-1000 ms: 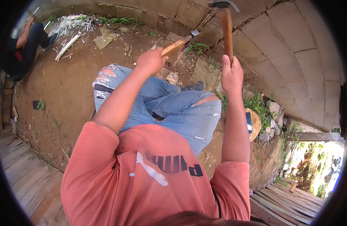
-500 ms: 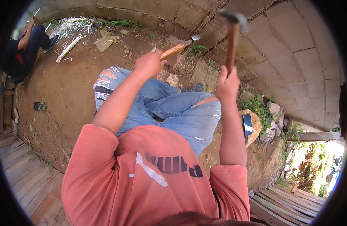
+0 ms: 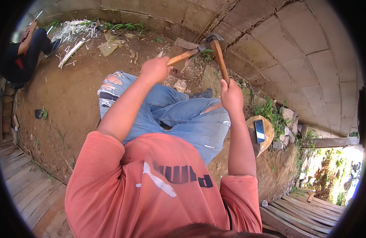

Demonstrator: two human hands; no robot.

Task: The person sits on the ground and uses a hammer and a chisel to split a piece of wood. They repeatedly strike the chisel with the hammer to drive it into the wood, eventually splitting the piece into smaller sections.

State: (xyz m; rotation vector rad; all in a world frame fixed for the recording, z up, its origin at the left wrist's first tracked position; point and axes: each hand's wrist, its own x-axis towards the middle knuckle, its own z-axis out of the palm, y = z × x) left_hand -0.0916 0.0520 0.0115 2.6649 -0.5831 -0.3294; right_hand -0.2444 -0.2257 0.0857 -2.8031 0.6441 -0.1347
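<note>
My left hand [image 3: 156, 70] is wrapped round the wooden handle of a metal-headed tool [image 3: 183, 57], which points forward and to the right. The exact kind of its head is hard to make out. My right hand [image 3: 232, 95] grips a claw hammer [image 3: 220, 59] by the lower part of its wooden handle. The hammer's dark head is right by the metal end of the left tool; whether they touch, I cannot tell. Both tools are held out beyond my crossed legs in torn blue jeans [image 3: 191, 115].
A phone [image 3: 259, 131] lies on a piece of wood [image 3: 266, 144] to my right, beside stones [image 3: 288, 123] and weeds. Ahead stands a block wall [image 3: 290, 43]. At the far left another person [image 3: 26, 55] sits near pale wood shavings [image 3: 78, 31]. Boards [image 3: 28, 178] lie at the lower left.
My right hand has come down and to the left, bringing the raised hammer's head to the metal end of the left tool. The left hand has barely shifted.
</note>
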